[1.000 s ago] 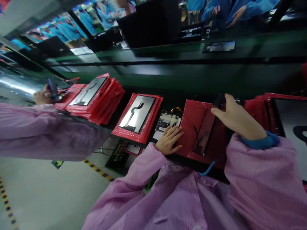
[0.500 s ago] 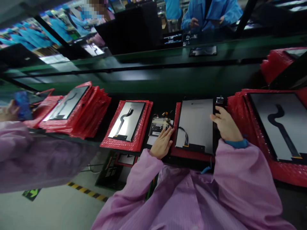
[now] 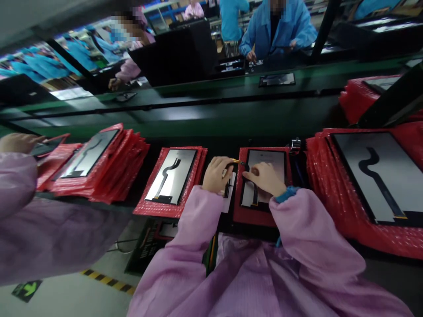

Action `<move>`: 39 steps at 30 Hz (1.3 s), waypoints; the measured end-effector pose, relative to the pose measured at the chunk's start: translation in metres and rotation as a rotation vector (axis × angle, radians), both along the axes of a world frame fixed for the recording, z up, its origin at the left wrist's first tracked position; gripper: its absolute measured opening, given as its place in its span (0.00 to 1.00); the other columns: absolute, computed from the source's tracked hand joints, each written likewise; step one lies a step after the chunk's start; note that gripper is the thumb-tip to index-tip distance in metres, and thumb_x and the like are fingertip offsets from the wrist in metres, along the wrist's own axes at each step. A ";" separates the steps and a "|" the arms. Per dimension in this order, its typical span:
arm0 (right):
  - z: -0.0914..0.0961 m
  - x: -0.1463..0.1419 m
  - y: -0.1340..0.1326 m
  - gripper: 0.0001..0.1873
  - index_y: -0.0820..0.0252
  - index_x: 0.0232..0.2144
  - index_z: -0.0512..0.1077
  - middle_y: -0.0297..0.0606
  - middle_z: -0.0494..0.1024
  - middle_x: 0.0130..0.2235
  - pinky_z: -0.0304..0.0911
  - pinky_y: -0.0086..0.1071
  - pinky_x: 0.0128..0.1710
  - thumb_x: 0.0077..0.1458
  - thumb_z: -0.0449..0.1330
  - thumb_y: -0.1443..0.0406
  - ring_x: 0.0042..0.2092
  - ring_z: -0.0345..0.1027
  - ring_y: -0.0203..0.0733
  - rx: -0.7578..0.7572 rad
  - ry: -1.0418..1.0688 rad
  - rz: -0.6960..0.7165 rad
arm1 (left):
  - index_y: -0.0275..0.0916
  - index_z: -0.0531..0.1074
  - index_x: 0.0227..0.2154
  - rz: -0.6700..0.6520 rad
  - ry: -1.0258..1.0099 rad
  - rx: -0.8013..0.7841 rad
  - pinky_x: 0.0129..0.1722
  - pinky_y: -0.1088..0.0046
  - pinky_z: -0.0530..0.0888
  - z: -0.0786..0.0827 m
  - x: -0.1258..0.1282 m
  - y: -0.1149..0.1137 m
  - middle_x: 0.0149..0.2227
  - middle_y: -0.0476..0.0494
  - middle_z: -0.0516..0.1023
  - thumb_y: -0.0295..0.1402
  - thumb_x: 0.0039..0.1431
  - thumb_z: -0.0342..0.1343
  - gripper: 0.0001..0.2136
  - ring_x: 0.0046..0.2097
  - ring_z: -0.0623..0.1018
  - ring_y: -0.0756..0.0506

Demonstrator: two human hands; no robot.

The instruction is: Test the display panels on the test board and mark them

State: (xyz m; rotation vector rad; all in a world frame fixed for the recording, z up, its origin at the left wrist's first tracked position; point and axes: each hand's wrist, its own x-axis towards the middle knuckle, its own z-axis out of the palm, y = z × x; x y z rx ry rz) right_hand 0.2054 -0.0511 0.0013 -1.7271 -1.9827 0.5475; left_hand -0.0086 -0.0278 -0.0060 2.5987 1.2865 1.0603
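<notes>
A grey display panel (image 3: 269, 160) lies face down on a red bubble-wrap pad (image 3: 251, 215) straight in front of me. My right hand (image 3: 264, 178) rests on the panel, its fingers pinched at the dark flex cable by the panel's left edge. My left hand (image 3: 216, 174) is curled over a small circuit board (image 3: 229, 187) just left of the pad, with fingertips closed near a yellow-tipped connector (image 3: 235, 161). Both hands meet at that connector. What the fingers grip is too small to make out.
Another panel lies on a red pad stack (image 3: 172, 176) to the left, and a large stack with a panel (image 3: 373, 176) sits on the right. A co-worker's sleeve (image 3: 49, 229) and hand reach over more red pads (image 3: 95, 158) at far left. A green conveyor (image 3: 231, 110) runs behind.
The red cover sheet was lifted off, exposing the panel. My right hand moved from the panel's right edge to its left side, and my left hand rose onto the circuit board.
</notes>
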 end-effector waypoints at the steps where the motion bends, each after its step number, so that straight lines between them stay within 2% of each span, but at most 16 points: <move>1: -0.003 -0.009 0.003 0.15 0.61 0.25 0.69 0.39 0.73 0.29 0.59 0.37 0.43 0.57 0.62 0.57 0.36 0.66 0.42 -0.005 0.015 0.017 | 0.38 0.73 0.50 0.001 0.011 -0.022 0.56 0.56 0.72 0.001 0.003 0.013 0.51 0.37 0.78 0.35 0.68 0.50 0.13 0.55 0.75 0.41; 4: -0.012 -0.024 0.005 0.11 0.60 0.27 0.68 0.36 0.73 0.29 0.57 0.32 0.36 0.59 0.60 0.61 0.33 0.65 0.38 0.027 0.037 0.016 | 0.39 0.72 0.54 -0.065 0.120 -0.135 0.65 0.49 0.63 -0.005 0.008 0.040 0.58 0.38 0.75 0.36 0.66 0.52 0.16 0.62 0.70 0.39; 6: -0.015 -0.026 0.001 0.08 0.60 0.28 0.68 0.36 0.73 0.31 0.57 0.31 0.37 0.59 0.58 0.64 0.35 0.65 0.39 0.064 0.038 0.010 | 0.41 0.74 0.50 -0.111 0.154 -0.167 0.66 0.47 0.59 -0.011 0.005 0.045 0.56 0.40 0.77 0.36 0.66 0.54 0.13 0.62 0.71 0.39; 11: -0.011 -0.028 -0.010 0.06 0.62 0.33 0.71 0.46 0.75 0.41 0.57 0.40 0.47 0.60 0.55 0.68 0.46 0.64 0.50 0.141 -0.020 0.004 | 0.43 0.78 0.35 -0.152 0.079 -0.018 0.64 0.51 0.62 -0.012 -0.010 0.039 0.43 0.45 0.84 0.37 0.64 0.58 0.06 0.52 0.79 0.43; 13: -0.011 -0.030 -0.010 0.07 0.62 0.38 0.72 0.48 0.75 0.46 0.56 0.43 0.51 0.60 0.56 0.66 0.51 0.62 0.53 0.165 0.000 0.014 | 0.44 0.78 0.33 -0.167 0.077 0.044 0.63 0.53 0.64 -0.009 -0.013 0.036 0.38 0.48 0.84 0.37 0.65 0.57 0.07 0.45 0.81 0.45; 15: -0.014 -0.031 -0.008 0.10 0.62 0.41 0.72 0.47 0.75 0.48 0.55 0.44 0.54 0.60 0.57 0.62 0.53 0.61 0.52 0.160 0.114 0.057 | 0.44 0.78 0.34 -0.179 0.088 0.067 0.62 0.55 0.66 -0.007 -0.013 0.033 0.35 0.50 0.84 0.36 0.66 0.55 0.08 0.42 0.82 0.46; 18: -0.020 -0.032 -0.003 0.10 0.60 0.37 0.72 0.42 0.77 0.43 0.59 0.40 0.52 0.62 0.55 0.61 0.48 0.65 0.46 0.099 0.286 0.134 | 0.44 0.79 0.39 -0.186 0.102 0.013 0.61 0.56 0.67 -0.005 -0.011 0.027 0.37 0.48 0.83 0.36 0.66 0.54 0.08 0.44 0.81 0.45; 21: -0.023 -0.031 0.000 0.07 0.59 0.34 0.71 0.39 0.78 0.40 0.61 0.37 0.50 0.62 0.54 0.65 0.44 0.68 0.41 0.071 0.320 0.157 | 0.42 0.76 0.43 -0.199 0.152 -0.131 0.64 0.51 0.62 -0.002 -0.010 0.021 0.42 0.44 0.82 0.39 0.58 0.59 0.12 0.48 0.79 0.42; 24: -0.022 -0.030 0.001 0.06 0.59 0.31 0.70 0.38 0.78 0.39 0.60 0.36 0.50 0.59 0.54 0.68 0.43 0.68 0.40 0.077 0.320 0.161 | 0.42 0.76 0.37 -0.216 0.202 -0.276 0.65 0.49 0.59 -0.001 -0.009 0.021 0.39 0.45 0.82 0.35 0.59 0.54 0.08 0.46 0.78 0.43; 26: -0.022 -0.030 0.000 0.06 0.59 0.28 0.70 0.39 0.77 0.37 0.59 0.37 0.49 0.57 0.54 0.69 0.42 0.67 0.41 0.085 0.291 0.163 | 0.42 0.75 0.33 -0.221 0.208 -0.316 0.64 0.50 0.60 -0.002 -0.008 0.022 0.36 0.46 0.81 0.32 0.62 0.50 0.09 0.43 0.78 0.44; 30: -0.024 -0.032 0.000 0.06 0.60 0.30 0.71 0.42 0.77 0.38 0.58 0.39 0.49 0.56 0.54 0.70 0.44 0.64 0.45 0.103 0.205 0.156 | 0.42 0.75 0.32 -0.248 0.227 -0.317 0.60 0.51 0.63 -0.005 -0.004 0.023 0.33 0.47 0.80 0.33 0.62 0.50 0.09 0.40 0.77 0.44; 39: -0.026 -0.030 -0.001 0.05 0.59 0.32 0.72 0.38 0.77 0.40 0.54 0.38 0.49 0.60 0.57 0.69 0.45 0.63 0.43 0.089 0.116 0.201 | 0.42 0.74 0.29 -0.272 0.231 -0.210 0.58 0.52 0.65 -0.010 -0.002 0.021 0.29 0.47 0.79 0.32 0.64 0.48 0.11 0.36 0.76 0.44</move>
